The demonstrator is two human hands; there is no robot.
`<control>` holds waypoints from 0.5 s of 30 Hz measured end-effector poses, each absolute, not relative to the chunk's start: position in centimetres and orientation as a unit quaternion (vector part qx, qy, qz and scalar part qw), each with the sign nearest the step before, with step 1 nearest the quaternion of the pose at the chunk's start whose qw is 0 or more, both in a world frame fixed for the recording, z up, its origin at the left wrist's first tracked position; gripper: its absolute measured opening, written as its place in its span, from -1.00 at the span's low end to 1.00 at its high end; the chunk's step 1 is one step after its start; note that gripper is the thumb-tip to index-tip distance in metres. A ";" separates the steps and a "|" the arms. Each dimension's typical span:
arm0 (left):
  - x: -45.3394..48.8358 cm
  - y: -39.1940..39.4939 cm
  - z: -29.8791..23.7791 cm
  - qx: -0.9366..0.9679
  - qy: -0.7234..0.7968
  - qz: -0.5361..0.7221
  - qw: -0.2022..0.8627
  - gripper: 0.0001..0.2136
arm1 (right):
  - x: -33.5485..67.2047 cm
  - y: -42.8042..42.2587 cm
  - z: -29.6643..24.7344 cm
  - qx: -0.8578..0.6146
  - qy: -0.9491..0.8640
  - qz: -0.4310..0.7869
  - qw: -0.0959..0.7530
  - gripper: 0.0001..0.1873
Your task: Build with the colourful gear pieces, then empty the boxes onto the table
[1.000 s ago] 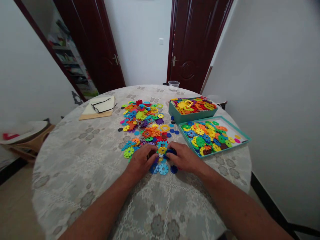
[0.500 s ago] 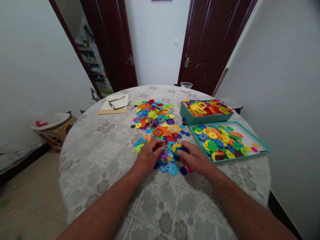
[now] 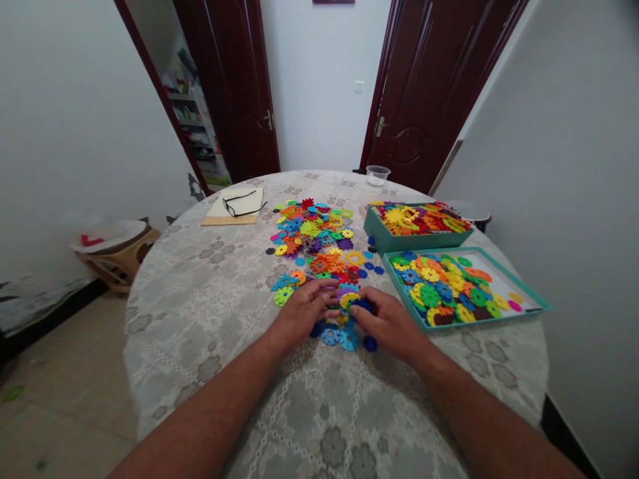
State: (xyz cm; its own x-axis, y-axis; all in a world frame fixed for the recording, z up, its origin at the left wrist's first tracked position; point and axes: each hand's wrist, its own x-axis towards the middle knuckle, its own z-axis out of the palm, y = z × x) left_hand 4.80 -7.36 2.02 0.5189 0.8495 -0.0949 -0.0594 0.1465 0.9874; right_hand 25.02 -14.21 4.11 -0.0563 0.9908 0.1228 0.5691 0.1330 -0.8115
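Notched plastic discs (image 3: 330,263) in many colours lie in a long pile down the middle of the table. At its near end, my right hand (image 3: 392,320) is closed on a few notched discs, with a yellow disc (image 3: 348,301) and a dark blue one showing at the fingertips. Facing it from the left is my left hand (image 3: 303,311), its fingers apart and slightly curled, close to the held discs; nothing shows in its grip. Light blue discs (image 3: 348,338) lie on the cloth just below both hands.
To the right, a shallow teal tray (image 3: 522,283) holds more discs, and behind it stands a teal box (image 3: 417,242) full of colourful pieces. Eyeglasses (image 3: 240,204) rest on a notepad (image 3: 214,214) at the back left. A clear plastic bowl (image 3: 378,175) stands at the far edge.
My right hand has shifted slightly left with its discs, toward my left hand. The left hand's fingers have spread somewhat. The whole view has moved a little.
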 end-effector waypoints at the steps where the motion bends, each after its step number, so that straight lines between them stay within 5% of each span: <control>1: 4.7 -7.3 2.1 0.542 0.347 0.346 0.683 -0.69 | 26.0 -14.1 4.5 -0.607 -0.663 0.246 0.363 -0.82; 7: 3.8 -6.7 2.6 0.571 0.343 0.369 0.648 -0.51 | 34.7 -13.7 6.1 -0.740 -0.559 -0.113 0.357 -0.75; 12: 3.9 -6.4 2.1 0.569 0.335 0.359 0.659 -0.34 | 40.3 -13.5 4.8 -0.826 -0.478 -0.132 0.267 -0.69; 15: 4.0 -6.4 1.7 0.534 0.323 0.353 0.697 -0.34 | 40.6 -13.3 4.5 -0.817 -0.476 -0.162 0.284 -0.68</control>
